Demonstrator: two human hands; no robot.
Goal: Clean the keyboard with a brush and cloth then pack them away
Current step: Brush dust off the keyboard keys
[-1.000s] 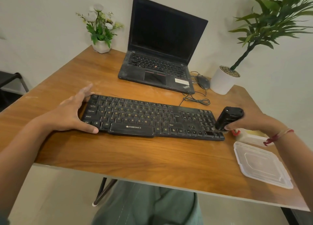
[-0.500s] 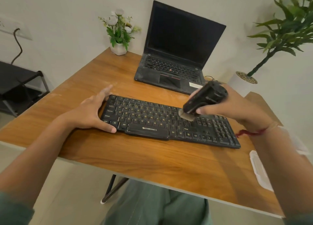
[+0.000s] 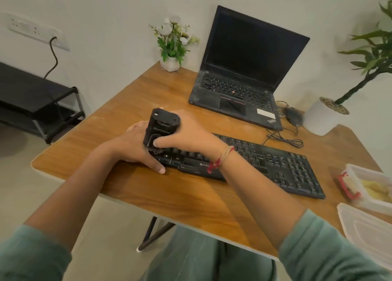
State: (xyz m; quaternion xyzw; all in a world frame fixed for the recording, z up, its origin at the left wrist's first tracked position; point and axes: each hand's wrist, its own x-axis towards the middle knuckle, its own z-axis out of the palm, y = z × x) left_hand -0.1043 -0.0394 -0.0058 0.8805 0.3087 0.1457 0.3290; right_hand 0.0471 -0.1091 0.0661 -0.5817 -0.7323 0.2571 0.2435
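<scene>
I am gripping a chunky black plastic brush [image 3: 161, 126] in my right hand [image 3: 187, 133], fingers and thumb curled round its body. I am holding it upright, with its short bristles pointing down and touching the far-left keys of the flat black plastic keyboard [image 3: 275, 164].

My left hand [image 3: 135, 148] is resting on the left end of that keyboard, relaxed and holding nothing. The thumb is lying stretched along the near edge; the fingers are partly hidden behind the brush.

The keyboard is lying across the middle of the brown wooden table [image 3: 191, 198]. Beyond it, an open black laptop [image 3: 244, 68] with a dark screen is standing at the far side. A black wired mouse [image 3: 293, 113] is sitting just right of the laptop, beside a white round pot holding a green leafy plant [image 3: 320, 119]. A small white pot of white flowers [image 3: 170, 63] is sitting at the far-left corner.

At the right edge, a clear plastic container [image 3: 364, 170] is holding something pale yellow, perhaps the cloth; I cannot tell. Its translucent lid [image 3: 369, 232] is lying nearer to me.
</scene>
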